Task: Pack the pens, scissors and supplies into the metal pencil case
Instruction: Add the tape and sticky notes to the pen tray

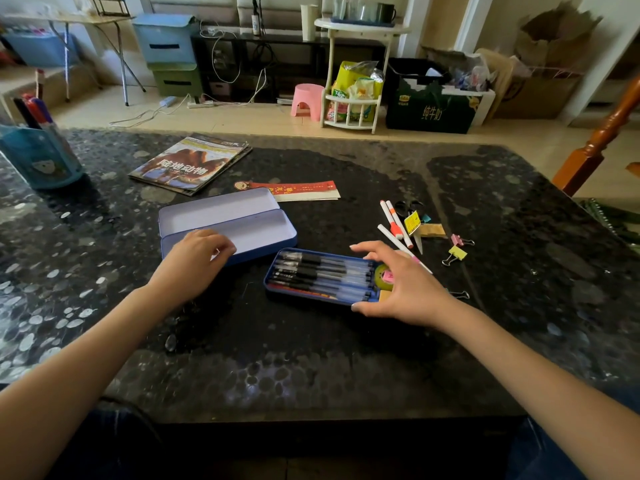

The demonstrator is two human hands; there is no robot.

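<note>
While the right hand [398, 289] grips the pen-filled tray [322, 277] by its end and the left hand [199, 256], fingers loosely curled, rests on the open metal pencil case [242, 220], a tilt in transfer could spill the pens [325, 271].

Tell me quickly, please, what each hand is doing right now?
Left hand: fingers loosely curled, resting on the front edge of the open pencil case, gripping nothing.
Right hand: fingers spread around the end of the pen tray, holding it.

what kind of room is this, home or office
Most likely a living room at home, not an office. Past the dark stone table stand a pink child's stool, a white rack of snacks and cardboard boxes on a tiled floor.
</note>
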